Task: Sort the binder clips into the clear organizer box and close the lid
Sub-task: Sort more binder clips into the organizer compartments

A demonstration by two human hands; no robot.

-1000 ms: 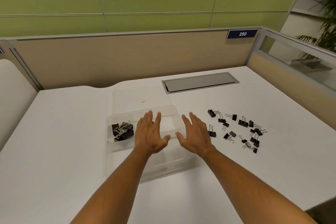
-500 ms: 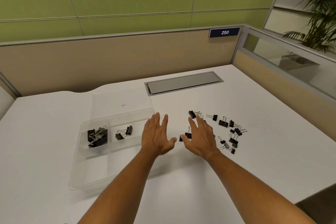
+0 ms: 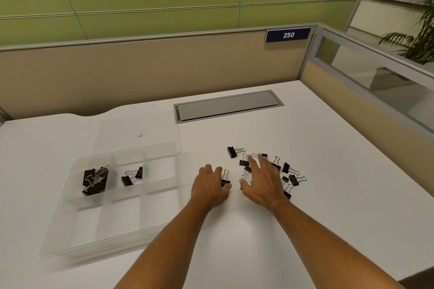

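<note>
clear organizer box sits left of the loose clip pile, lid off. its far-left compartment holds large clips; the next compartment holds 2 smaller clips. left hand just left of the pile, fingers curled onto 1 clip. right hand over the pile, fingers spread.

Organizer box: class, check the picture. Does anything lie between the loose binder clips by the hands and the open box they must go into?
Nothing visible does. The organizer box stands open, its lid lying flat behind it. Only bare desk separates it from the left hand, the clip it touches, and the right hand over the loose clips.
</note>
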